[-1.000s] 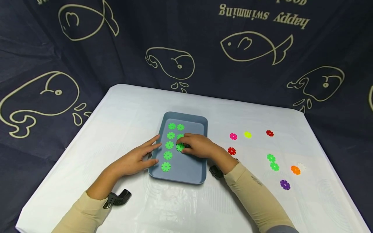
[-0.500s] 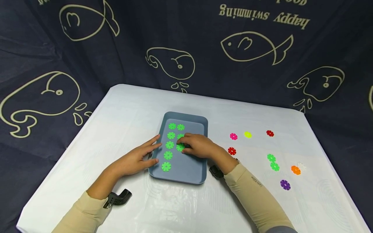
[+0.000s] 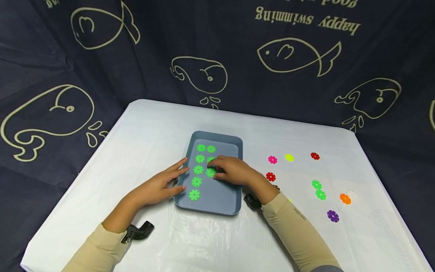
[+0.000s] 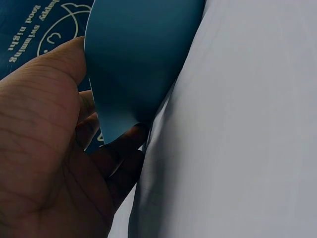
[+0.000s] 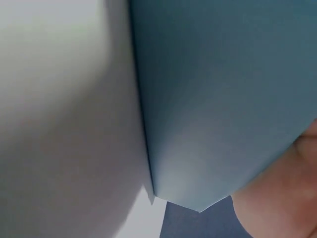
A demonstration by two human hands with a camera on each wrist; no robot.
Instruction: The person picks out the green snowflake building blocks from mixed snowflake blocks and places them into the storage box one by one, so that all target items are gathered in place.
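Observation:
A grey-blue tray (image 3: 219, 200) lies on the table with green notched interlocking discs in two columns. The left column's discs (image 3: 196, 181) form a full line; the right column is shorter. My left hand (image 3: 153, 187) rests with spread fingers on the tray's left rim, and its left wrist view shows fingers along the outer wall (image 4: 141, 54). My right hand (image 3: 234, 170) reaches over the right rim, thumb and fingertips curled at the edges of a green disc (image 3: 210, 172). The hand partly covers another green disc above. In the right wrist view the tray wall (image 5: 223, 99) hides the fingertips.
Loose discs lie on the white table (image 3: 153, 132) to the right: pink (image 3: 272, 159), yellow (image 3: 289, 158), dark red (image 3: 315, 156), red (image 3: 270, 176), purple (image 3: 333, 216), orange (image 3: 345, 199), white (image 3: 352, 195) and two green ones (image 3: 318, 189). A dark patterned cloth (image 3: 238, 90) hangs behind.
Both hands and the tray stay almost in place. The fingertips of my right hand shift very slightly around the green disc, and the head view drifts a little.

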